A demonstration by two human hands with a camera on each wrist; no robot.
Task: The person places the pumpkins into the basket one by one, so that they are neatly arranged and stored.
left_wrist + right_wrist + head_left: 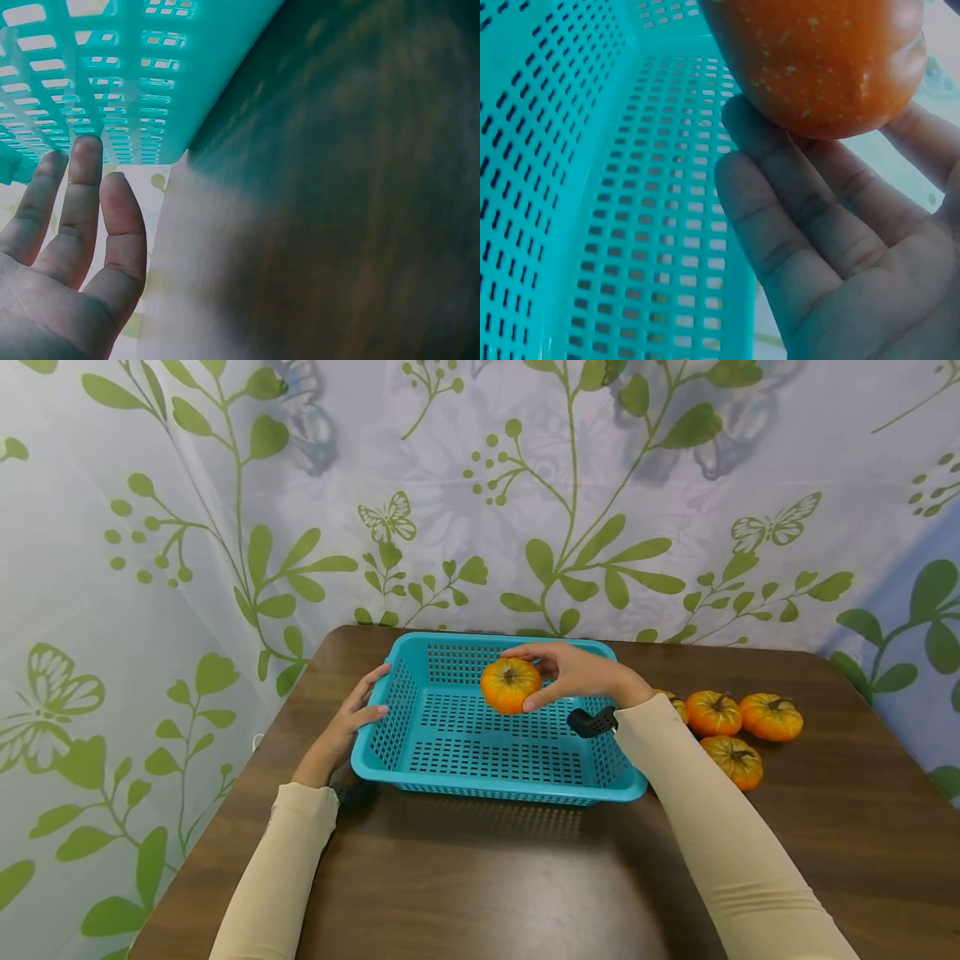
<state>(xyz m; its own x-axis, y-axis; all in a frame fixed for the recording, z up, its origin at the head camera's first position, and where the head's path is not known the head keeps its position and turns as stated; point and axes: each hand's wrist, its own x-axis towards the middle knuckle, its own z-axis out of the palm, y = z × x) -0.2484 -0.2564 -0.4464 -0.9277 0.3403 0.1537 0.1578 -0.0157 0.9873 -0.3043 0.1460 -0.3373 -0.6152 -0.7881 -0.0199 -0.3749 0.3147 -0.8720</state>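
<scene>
A small orange pumpkin is held over the blue-green plastic basket by my right hand, thumb at the near side and fingers at the far side. In the right wrist view the pumpkin shows pale speckles, and fingers of the right hand lie against its underside. No pumpkin shows inside the basket. My left hand rests at the basket's left end, thumb and a finger on the rim. The left wrist view shows loosely extended fingers by the basket's perforated outer wall.
Several similar pumpkins sit together on the brown wooden table, right of the basket and partly behind the right forearm. A pale cloth with green leaves and butterflies hangs behind the table and at its sides.
</scene>
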